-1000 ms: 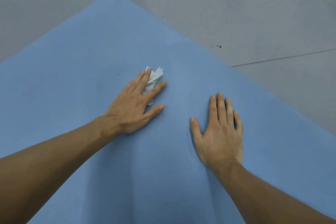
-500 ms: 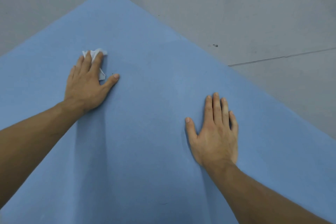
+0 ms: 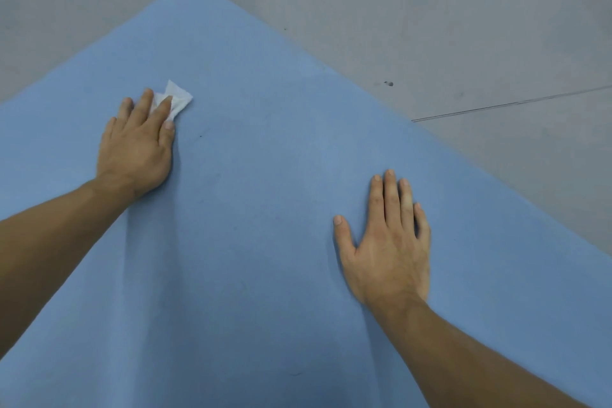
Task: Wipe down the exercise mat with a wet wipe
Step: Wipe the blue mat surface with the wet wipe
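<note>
Under the straight, pressing fingers of the left hand [image 3: 135, 146] lies the wet wipe [image 3: 178, 99], poking out ahead.

Light is diffuse, even and moderately bright, coming from overhead. You will see soft shadows on the mat [image 3: 265, 209] beside the left forearm [image 3: 49, 242] and right forearm [image 3: 480, 358], darkest toward the lower edge. Wide-angle distortion bows the mat's borders. The left hand [image 3: 135, 142] shows slight fingertip blur.

One blue mat [image 3: 265, 225]. One crumpled white wipe [image 3: 178, 99]. Two hands: one left hand [image 3: 137, 146], one right hand [image 3: 387, 248]. One grey floor [image 3: 430, 10], with one thin seam [image 3: 513, 104] and one larger dark spot [image 3: 389, 84]; smaller specks are too faint to count.
</note>
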Motion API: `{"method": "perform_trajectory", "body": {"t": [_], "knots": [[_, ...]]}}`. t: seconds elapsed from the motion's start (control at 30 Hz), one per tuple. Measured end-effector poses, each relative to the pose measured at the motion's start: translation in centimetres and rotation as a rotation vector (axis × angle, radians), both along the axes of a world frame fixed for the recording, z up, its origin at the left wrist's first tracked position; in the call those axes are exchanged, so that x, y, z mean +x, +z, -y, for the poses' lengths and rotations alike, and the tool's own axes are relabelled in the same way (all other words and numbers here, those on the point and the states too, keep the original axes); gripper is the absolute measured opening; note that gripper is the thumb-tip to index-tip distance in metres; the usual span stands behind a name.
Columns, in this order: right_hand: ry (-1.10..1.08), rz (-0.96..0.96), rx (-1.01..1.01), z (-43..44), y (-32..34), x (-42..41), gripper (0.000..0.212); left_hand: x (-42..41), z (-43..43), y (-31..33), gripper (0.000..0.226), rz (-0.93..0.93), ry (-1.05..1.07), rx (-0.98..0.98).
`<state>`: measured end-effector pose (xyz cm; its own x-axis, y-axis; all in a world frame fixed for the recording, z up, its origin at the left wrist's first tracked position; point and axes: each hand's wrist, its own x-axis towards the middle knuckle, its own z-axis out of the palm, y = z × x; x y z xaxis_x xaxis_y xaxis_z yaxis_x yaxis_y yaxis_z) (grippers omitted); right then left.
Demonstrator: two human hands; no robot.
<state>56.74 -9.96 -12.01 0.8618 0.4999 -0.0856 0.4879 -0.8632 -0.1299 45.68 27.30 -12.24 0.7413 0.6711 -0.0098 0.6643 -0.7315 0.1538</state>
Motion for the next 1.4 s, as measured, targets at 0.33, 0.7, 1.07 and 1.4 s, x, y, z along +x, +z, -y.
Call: {"method": "perform_trajectory", "body": {"t": [0.33, 0.7, 1.07, 1.4], "knots": [[-0.008, 0.008, 0.000, 0.0, -0.1, 0.0, 0.084, 2.1, 10.7, 0.1, 0.058, -0.011, -0.536, -0.175], [-0.005, 0.001, 0.013, 0.1, -0.3, 0.0, 0.083, 1.8, 6.6, 1.7, 0.102, -0.053, -0.316, -0.154], [-0.003, 0.006, -0.008, 0.1, -0.1, 0.0, 0.084, 1.8, 5.3, 2.2, 0.104, -0.027, -0.316, 0.034], [-0.005, 0.005, -0.023, 0.1, 0.2, -0.1, 0.084, 2.8, 7.6, 0.8, 0.056, -0.003, -0.262, -0.129]]}}
